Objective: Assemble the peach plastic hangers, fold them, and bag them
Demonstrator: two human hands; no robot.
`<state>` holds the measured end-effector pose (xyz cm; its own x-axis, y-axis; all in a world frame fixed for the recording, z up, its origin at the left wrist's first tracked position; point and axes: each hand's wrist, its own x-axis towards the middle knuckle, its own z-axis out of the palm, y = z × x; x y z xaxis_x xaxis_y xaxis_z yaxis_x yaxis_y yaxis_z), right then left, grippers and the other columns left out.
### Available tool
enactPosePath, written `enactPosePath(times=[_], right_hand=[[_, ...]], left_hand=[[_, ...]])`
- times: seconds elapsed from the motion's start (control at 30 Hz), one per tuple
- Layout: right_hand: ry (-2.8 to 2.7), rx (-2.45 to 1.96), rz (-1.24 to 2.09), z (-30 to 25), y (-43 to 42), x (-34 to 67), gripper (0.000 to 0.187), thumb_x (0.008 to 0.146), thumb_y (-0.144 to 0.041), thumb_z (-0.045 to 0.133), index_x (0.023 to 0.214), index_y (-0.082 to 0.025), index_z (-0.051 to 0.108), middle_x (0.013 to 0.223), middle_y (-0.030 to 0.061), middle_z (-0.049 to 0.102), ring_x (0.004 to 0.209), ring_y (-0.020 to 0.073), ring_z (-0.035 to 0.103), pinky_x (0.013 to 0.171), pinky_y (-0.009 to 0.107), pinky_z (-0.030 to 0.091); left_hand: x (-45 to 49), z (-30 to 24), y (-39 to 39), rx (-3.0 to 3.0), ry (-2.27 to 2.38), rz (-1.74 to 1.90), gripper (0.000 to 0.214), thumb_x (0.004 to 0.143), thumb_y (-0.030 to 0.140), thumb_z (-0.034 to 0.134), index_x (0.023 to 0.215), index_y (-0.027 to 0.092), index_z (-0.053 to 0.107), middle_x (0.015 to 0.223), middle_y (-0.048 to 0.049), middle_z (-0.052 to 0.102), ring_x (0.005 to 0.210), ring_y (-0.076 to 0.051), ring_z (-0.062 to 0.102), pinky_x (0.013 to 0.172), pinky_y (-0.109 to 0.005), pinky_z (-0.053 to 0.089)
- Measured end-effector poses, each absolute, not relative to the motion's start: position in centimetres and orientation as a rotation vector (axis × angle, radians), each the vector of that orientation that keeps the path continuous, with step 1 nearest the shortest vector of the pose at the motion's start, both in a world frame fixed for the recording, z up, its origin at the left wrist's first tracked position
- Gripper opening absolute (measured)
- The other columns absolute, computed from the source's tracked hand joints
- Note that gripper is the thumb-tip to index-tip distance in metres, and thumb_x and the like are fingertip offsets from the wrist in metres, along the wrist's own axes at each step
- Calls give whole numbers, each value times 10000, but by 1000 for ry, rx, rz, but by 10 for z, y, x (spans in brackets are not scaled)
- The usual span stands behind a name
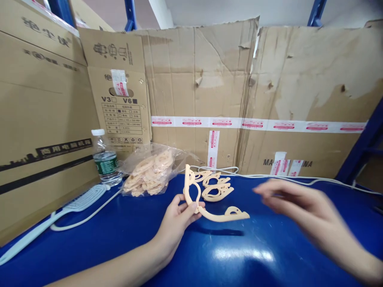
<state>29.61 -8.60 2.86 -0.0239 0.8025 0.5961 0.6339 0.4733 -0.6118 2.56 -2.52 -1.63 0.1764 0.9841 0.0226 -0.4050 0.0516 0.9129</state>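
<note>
My left hand (179,217) pinches a beige wooden cut-out assembly (209,207) above the blue table; one curved piece stands upright and another juts out to the right. A little to the right of it, my right hand (295,203) hovers with fingers stretched toward the assembly, blurred, holding nothing. Just behind the assembly, a few loose beige cut-out pieces (215,186) lie on the table. Further left sits a clear plastic bag (151,171) holding several more such pieces.
A water bottle (104,159) stands at the left beside a pale comb-like brush (80,201) and a white cable (86,217). Cardboard boxes (209,91) wall in the back and left. The blue table (227,255) extends toward me.
</note>
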Motion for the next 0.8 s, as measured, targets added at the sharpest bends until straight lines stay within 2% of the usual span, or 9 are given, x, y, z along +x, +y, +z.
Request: enactPosePath(times=[0.1, 0.2, 0.33, 0.43, 0.6, 0.67, 0.8], right_hand=[[-1702, -1286, 803, 18, -59, 277, 510, 851, -523, 591, 1251, -208, 607, 1064, 80, 660, 803, 192, 619, 621, 292, 511], [-1793, -1238, 1075, 5, -51, 270, 467, 869, -531, 567, 1121, -156, 682, 923, 62, 677, 737, 159, 572, 667, 286, 464], [-1809, -1211, 1063, -2, -57, 271, 378, 845, -514, 612, 881, -155, 725, 830, 47, 663, 750, 166, 552, 685, 286, 417], [-1660, -1215, 1047, -3, -59, 272, 325, 781, -482, 693, 745, -160, 726, 825, 43, 639, 754, 161, 542, 672, 276, 401], [-1145, -1161, 1236, -4, -54, 273, 354, 710, -482, 780, 795, -153, 680, 716, -10, 542, 558, 70, 388, 461, 191, 280], [-1012, -1095, 1312, -6, -53, 273, 374, 671, -443, 829, 827, -157, 644, 728, -15, 558, 547, 55, 418, 441, 162, 299], [-1010, -970, 1406, -12, -54, 269, 382, 625, -329, 882, 780, -166, 572, 758, -10, 612, 630, 88, 590, 508, 163, 462]], left_hand=[[26, -13, -27, 972, 801, 1211, 424, 683, 336, 855, 924, 150, 561, 906, -105, 763, 946, -212, 707, 901, -332, 552], [27, -12, -27, 1013, 833, 1181, 453, 682, 360, 854, 954, 160, 552, 930, -92, 762, 974, -217, 702, 917, -338, 545], [27, -13, -27, 1104, 842, 1117, 399, 746, 371, 803, 974, 177, 538, 954, -81, 757, 1034, -225, 681, 948, -351, 526], [27, -13, -28, 1186, 847, 1048, 382, 750, 382, 786, 940, 185, 520, 918, -79, 757, 979, -223, 691, 894, -336, 537], [27, -11, -34, 1335, 852, 951, 390, 778, 432, 724, 988, 194, 497, 927, -88, 744, 889, -223, 680, 788, -327, 529], [27, -10, -36, 1417, 838, 891, 369, 813, 452, 676, 1016, 194, 504, 1003, -91, 719, 901, -225, 666, 800, -334, 507], [24, -5, -42, 1662, 757, 678, 332, 916, 494, 528, 1075, 204, 560, 1082, -57, 650, 987, -229, 606, 848, -327, 433]])
